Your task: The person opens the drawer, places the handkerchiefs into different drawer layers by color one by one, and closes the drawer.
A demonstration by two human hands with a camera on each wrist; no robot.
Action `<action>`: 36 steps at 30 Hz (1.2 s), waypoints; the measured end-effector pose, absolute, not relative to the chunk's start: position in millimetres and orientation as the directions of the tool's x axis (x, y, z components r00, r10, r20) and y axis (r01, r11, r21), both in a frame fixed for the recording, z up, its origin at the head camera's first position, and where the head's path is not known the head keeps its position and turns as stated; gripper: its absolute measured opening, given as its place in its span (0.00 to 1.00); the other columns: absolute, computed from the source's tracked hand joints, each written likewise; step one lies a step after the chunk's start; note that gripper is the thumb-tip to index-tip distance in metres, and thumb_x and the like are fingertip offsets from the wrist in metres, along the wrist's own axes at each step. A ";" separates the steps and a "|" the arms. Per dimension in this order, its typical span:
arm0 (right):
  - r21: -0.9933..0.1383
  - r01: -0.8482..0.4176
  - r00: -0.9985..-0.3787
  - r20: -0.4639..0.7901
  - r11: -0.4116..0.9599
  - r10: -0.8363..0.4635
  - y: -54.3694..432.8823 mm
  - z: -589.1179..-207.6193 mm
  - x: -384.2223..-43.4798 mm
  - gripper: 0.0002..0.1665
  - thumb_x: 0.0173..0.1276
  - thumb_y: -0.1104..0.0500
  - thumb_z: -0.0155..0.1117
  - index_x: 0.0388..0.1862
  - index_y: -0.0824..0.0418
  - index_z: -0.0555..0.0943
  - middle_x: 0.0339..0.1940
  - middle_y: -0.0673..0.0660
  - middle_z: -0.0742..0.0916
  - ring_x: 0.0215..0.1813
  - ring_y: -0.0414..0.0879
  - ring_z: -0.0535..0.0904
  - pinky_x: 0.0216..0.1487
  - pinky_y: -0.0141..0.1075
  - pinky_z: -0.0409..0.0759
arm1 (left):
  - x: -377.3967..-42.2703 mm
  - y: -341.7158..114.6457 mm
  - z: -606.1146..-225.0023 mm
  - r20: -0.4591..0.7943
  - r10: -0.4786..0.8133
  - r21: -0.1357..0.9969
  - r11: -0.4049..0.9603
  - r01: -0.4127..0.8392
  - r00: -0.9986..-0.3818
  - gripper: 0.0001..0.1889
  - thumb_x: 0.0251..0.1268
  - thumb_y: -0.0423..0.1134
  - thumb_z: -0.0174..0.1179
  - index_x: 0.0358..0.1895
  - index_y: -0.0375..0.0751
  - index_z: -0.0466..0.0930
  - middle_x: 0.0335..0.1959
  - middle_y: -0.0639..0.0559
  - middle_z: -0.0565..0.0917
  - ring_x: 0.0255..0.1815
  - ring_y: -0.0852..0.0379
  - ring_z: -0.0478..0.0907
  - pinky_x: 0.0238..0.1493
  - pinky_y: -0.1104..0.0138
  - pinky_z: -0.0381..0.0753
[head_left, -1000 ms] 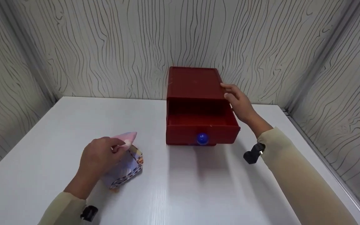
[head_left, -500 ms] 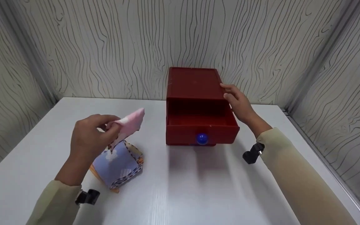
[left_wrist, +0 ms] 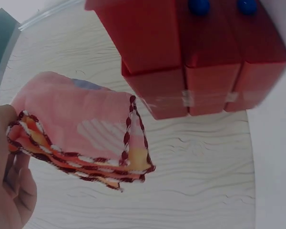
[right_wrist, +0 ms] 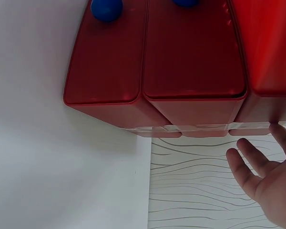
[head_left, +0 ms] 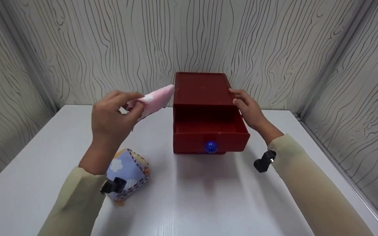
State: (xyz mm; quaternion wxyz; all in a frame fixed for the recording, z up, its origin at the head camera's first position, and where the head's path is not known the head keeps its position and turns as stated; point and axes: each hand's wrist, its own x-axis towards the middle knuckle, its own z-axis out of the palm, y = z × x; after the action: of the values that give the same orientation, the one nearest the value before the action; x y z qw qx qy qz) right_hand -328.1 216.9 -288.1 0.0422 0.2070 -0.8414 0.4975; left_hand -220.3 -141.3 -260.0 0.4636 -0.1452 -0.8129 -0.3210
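My left hand [head_left: 112,118] pinches a folded pink handkerchief [head_left: 157,100] by one edge, in the air to the left of the red drawer cabinet [head_left: 200,88]. The left wrist view shows the stacked layers and dark-and-white stitched border of the handkerchief [left_wrist: 81,114]. The cabinet's top drawer [head_left: 189,142], with a blue round knob [head_left: 211,147], is pulled out, and nothing shows inside it. My right hand [head_left: 249,109] rests with extended fingers against the cabinet's upper right side. On the table below my left forearm lies a folded blue handkerchief [head_left: 126,170] with a white cloud, partly hidden by the wrist camera.
The white table [head_left: 149,209] runs back to a wood-grain patterned wall [head_left: 116,42], with similar walls at both sides. Below the pulled-out drawer, the cabinet has further drawers [right_wrist: 195,52] with blue knobs. A black camera [head_left: 264,160] sits on my right wrist.
My left hand has lifted the pink handkerchief off the blue one and carried it up and right toward the cabinet. The right hand has stayed on the cabinet's side.
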 end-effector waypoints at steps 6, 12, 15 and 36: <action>-0.825 -0.388 -0.912 0.281 0.411 -0.297 223.9 -299.1 -343.8 0.29 0.76 0.53 0.42 0.74 0.53 0.61 0.70 0.62 0.70 0.66 0.57 0.71 0.53 0.49 0.78 | -224.1 -116.0 -244.8 0.901 -0.023 0.320 0.709 0.629 -0.432 0.06 0.57 0.35 0.63 0.35 0.42 0.89 0.27 0.48 0.84 0.28 0.60 0.77 0.30 0.67 0.80; -0.830 -0.388 -0.913 0.289 0.400 -0.287 229.8 -306.5 -353.3 0.28 0.76 0.51 0.42 0.74 0.48 0.61 0.69 0.59 0.71 0.66 0.55 0.71 0.55 0.52 0.76 | -228.8 -88.0 -235.1 0.934 0.031 0.248 0.663 0.706 -0.357 0.06 0.55 0.32 0.62 0.33 0.42 0.88 0.25 0.50 0.82 0.27 0.61 0.75 0.28 0.69 0.78; -0.834 -0.379 -0.917 0.280 0.401 -0.283 229.8 -305.5 -351.3 0.28 0.76 0.52 0.42 0.74 0.49 0.61 0.69 0.60 0.70 0.67 0.56 0.71 0.57 0.54 0.76 | -230.1 -74.5 -235.3 0.935 0.067 0.224 0.651 0.726 -0.348 0.07 0.55 0.32 0.62 0.33 0.44 0.88 0.25 0.52 0.82 0.28 0.61 0.75 0.28 0.70 0.76; -0.817 -0.381 -0.921 0.293 0.432 -0.256 224.6 -305.2 -350.8 0.27 0.76 0.49 0.43 0.72 0.48 0.64 0.70 0.58 0.71 0.63 0.53 0.71 0.54 0.48 0.74 | -236.7 -30.0 -244.7 0.918 0.216 0.123 0.642 0.757 -0.333 0.07 0.60 0.35 0.61 0.38 0.47 0.88 0.31 0.53 0.84 0.31 0.60 0.78 0.34 0.74 0.80</action>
State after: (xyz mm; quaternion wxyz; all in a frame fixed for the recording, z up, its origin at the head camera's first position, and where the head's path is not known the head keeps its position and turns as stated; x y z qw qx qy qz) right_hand -350.8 224.6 -305.2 0.0625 0.1886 -0.8440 0.4982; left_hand -236.7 -30.0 -244.7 0.4828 -0.3171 -0.7667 -0.2801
